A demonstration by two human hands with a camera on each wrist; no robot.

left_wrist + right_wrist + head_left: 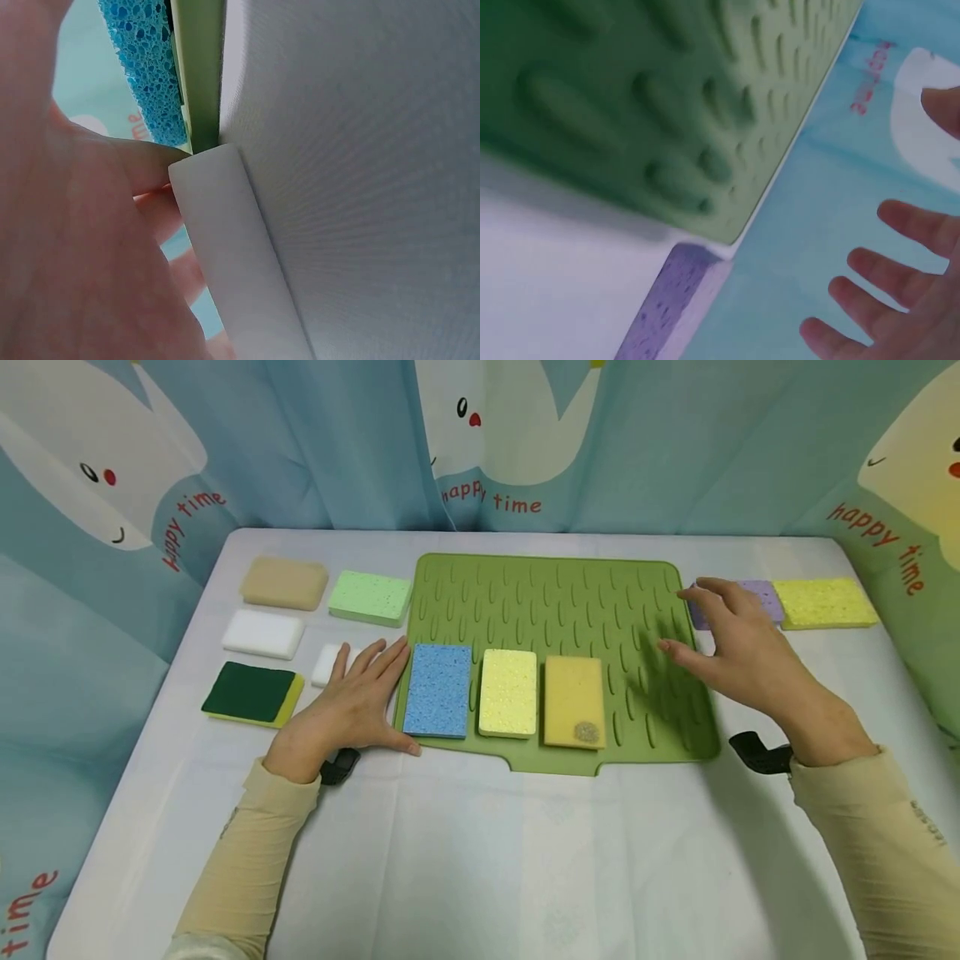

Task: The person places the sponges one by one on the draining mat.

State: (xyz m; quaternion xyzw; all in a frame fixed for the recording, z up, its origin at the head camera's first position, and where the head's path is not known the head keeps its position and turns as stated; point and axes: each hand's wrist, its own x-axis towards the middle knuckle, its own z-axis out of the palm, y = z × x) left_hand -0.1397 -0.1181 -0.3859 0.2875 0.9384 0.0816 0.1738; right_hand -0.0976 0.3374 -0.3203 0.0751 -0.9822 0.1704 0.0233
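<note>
A green ridged mat (555,610) lies on the table with three sponges in a row along its front: a blue one (438,689), a pale yellow one (507,693) and a tan-yellow one (573,697) with a round grey-brown spot. My left hand (352,706) is at the mat's left edge, fingers spread and extended, beside the blue sponge. It partly covers a small white sponge (225,247). Over the mat's right edge hovers my right hand (750,647), holding nothing, its fingers apart. Behind it a purple sponge (667,300) is partly hidden.
Left of the mat lie a beige sponge (284,582), a light green sponge (370,597), a white sponge (263,634) and a yellow sponge with a dark green scouring side (252,693). A bright yellow sponge (824,602) adjoins the purple one. Printed curtains (337,443) surround the table.
</note>
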